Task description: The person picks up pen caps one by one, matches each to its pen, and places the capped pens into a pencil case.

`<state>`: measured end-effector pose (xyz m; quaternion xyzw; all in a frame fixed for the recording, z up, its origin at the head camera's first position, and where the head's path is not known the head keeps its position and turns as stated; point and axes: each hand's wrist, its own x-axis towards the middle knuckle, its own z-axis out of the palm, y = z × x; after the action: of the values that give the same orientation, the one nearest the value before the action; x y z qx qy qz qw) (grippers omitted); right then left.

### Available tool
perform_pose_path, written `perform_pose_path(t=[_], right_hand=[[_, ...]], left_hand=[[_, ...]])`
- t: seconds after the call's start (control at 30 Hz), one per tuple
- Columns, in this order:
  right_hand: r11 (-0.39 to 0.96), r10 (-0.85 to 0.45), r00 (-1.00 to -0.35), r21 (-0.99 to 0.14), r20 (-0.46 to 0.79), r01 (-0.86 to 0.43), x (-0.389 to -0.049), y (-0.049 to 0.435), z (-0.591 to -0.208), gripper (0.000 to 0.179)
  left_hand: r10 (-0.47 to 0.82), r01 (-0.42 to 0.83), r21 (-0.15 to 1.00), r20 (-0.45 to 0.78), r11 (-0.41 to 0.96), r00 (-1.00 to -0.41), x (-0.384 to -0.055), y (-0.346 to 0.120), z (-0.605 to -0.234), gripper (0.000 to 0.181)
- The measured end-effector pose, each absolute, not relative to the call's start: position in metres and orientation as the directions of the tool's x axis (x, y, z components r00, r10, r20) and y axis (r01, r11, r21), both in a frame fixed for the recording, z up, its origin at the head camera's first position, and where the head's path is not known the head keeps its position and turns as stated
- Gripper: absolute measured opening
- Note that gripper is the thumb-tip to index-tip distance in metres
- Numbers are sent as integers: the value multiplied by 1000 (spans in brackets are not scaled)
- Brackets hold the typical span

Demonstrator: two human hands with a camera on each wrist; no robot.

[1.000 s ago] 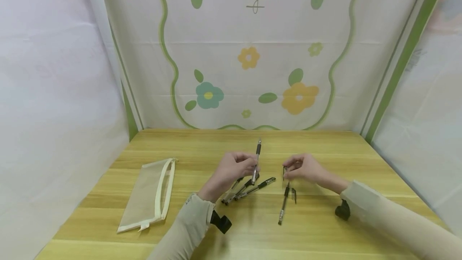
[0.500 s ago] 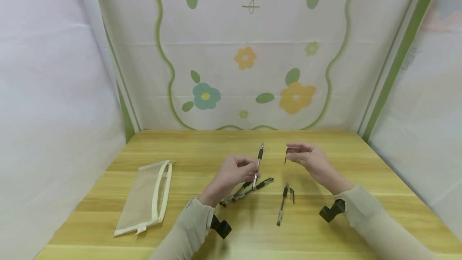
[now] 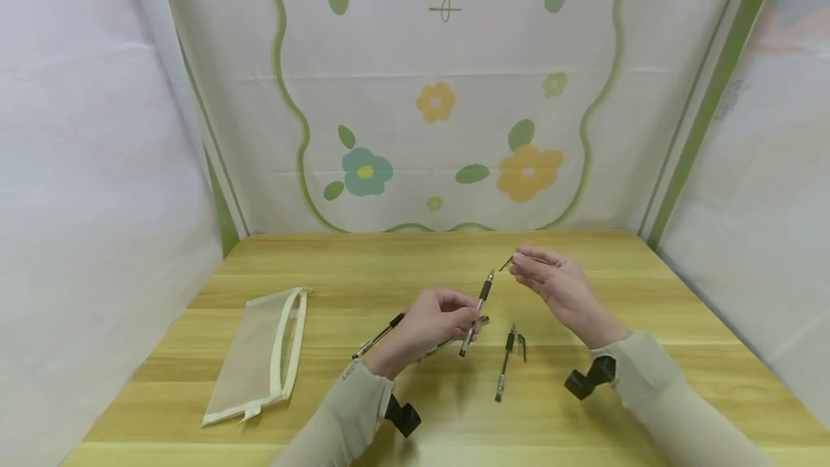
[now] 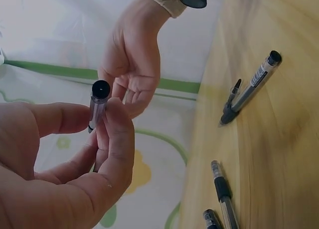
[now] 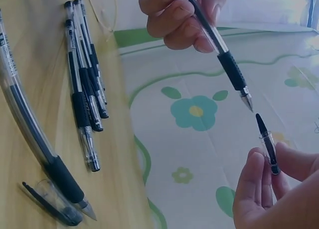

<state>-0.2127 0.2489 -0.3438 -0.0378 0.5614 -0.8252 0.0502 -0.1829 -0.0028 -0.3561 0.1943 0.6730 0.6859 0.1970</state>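
Left hand [image 3: 442,321]: pinching pen [image 3: 485,290], long axis slanting toward upper right of frame | Right hand [image 3: 560,290]: pinching cap [image 5: 269,147], just beyond pen's tip, not touching

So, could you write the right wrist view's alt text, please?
The left hand holds an uncapped clear plastic pen with black grip near a clear, black-clipped cap in the right hand; more pens lie on a wooden table.
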Motion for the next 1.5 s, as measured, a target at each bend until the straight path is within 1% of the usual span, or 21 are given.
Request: perform_pose_path(t=[0.33,0.63,0.87,1.0,1.13,1.33,1.5], right_hand=[[-358,-108,-994,-932,-19,56,-214,246,-348,15],[-304,-169,-985,-952,19,33,-213,244,-347,17],[-297,-238,-969,-955,71,3,-214,241,-348,13],[-295,-255,-960,-955,113,-34,-214,243,-346,13],[-279,-254,-960,-959,121,-47,-212,244,-343,13],[-256,-262,-953,-963,155,-86,-207,244,-335,16],[-284,-281,-936,-950,211,-129,-202,244,-331,15]], left_hand=[[548,-47,999,-36,-7,-836,-180,3,-360,14],[540,-19,1000,-19,4,-842,-179,2,-355,16],[563,70,997,49,16,-825,-180,-1,-353,19],[566,74,997,48,23,-823,-181,-2,-353,19],[546,69,997,47,20,-837,-181,-2,-352,19],[473,178,982,129,61,-872,-180,-3,-346,19],[442,228,972,183,51,-878,-177,-2,-340,17]])
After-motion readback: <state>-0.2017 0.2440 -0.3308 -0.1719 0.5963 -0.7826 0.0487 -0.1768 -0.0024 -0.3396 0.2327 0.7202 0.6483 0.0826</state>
